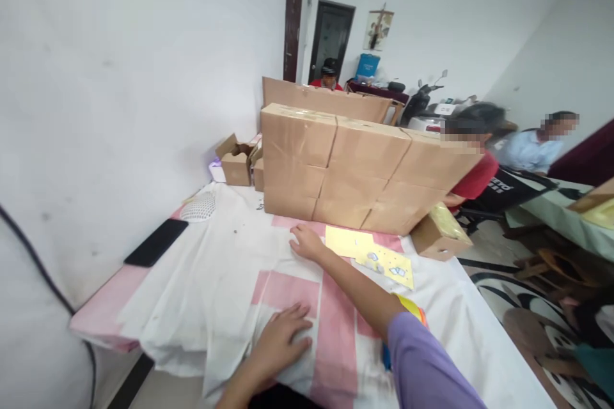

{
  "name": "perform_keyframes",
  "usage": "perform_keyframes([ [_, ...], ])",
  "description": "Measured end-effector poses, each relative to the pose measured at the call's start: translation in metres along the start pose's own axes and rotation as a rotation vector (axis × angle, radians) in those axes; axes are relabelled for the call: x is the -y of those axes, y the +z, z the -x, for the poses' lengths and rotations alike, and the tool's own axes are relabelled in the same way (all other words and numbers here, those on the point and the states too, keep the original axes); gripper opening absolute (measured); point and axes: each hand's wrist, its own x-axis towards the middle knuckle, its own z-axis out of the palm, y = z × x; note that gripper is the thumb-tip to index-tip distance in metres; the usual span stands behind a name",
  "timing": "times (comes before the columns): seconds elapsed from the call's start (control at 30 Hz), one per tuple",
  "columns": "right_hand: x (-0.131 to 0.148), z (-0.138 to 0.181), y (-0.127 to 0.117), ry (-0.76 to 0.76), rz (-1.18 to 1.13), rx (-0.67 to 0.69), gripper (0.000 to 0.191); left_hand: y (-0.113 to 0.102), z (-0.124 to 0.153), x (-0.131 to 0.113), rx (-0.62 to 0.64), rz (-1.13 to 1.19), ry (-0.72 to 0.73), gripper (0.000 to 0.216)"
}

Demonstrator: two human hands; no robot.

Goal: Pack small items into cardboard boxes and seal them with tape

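My right hand (306, 243) reaches across the table to the pink-and-white cloth (230, 294), just in front of a wall of stacked cardboard boxes (330, 169). Its fingers are apart, and I see nothing in them. Closer to me, my left hand (284, 340) lies with spread fingers on the cloth near the table's front edge, holding nothing. Right of my right hand are yellow sheets of paper (391, 263), some with small drawings. My right forearm, in a purple sleeve, partly covers a yellow and orange item (413, 308) and a blue item (386, 358).
A black phone-like slab (156, 243) and a white perforated object (198, 207) lie at the left by the wall. Small open boxes (236, 166) stand behind them. A taped box (440, 233) sits at the right edge. Several other people are beyond the boxes and to the right.
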Motion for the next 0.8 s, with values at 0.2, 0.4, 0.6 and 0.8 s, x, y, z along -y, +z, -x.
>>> perform_keyframes([
  [0.2, 0.010, -0.019, 0.063, 0.029, 0.035, 0.049, 0.048, -0.161, -0.070, 0.069, -0.412, 0.237, -0.155, 0.028],
  [0.4, 0.003, -0.021, 0.069, 0.046, 0.008, 0.020, 0.048, -0.318, -0.194, 0.136, -0.782, 0.064, -0.365, 0.054],
  [0.6, 0.002, -0.022, 0.071, 0.055, -0.042, -0.007, 0.048, -0.378, -0.276, 0.150, -0.730, 0.049, -0.513, 0.077],
  [0.8, -0.002, -0.021, 0.076, 0.066, -0.054, -0.024, 0.050, -0.371, -0.260, 0.122, -0.710, 0.012, -0.581, 0.090],
])
